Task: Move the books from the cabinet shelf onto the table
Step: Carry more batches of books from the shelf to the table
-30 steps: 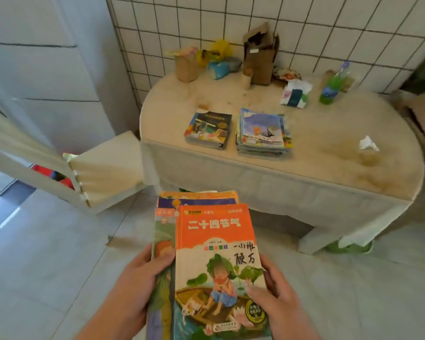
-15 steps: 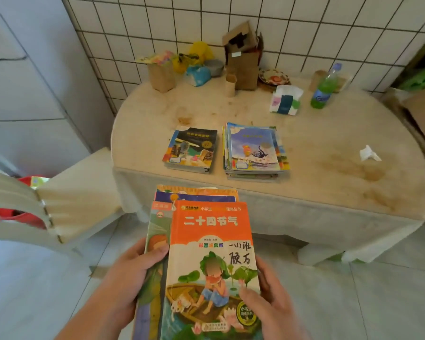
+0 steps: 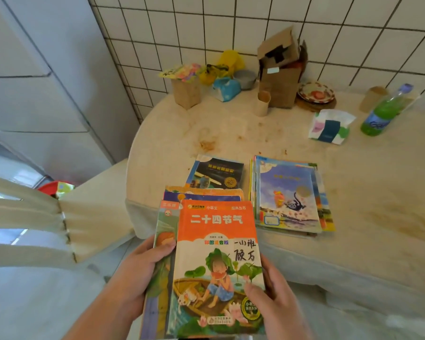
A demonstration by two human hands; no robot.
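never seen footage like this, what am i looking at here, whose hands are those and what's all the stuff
There is no machine here: a person wears a camera on their head, so the one view looks down at their own hands. The left hand and right hand together grip a stack of children's books, topmost an orange one. Ahead is a round table already holding a single dark book and a book pile, with a cardboard box, tissue pack and green bottle behind.

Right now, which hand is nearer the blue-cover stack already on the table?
The right hand. It grips the held books' right edge, below the blue-cover stack; the left hand grips their left edge, farther away.
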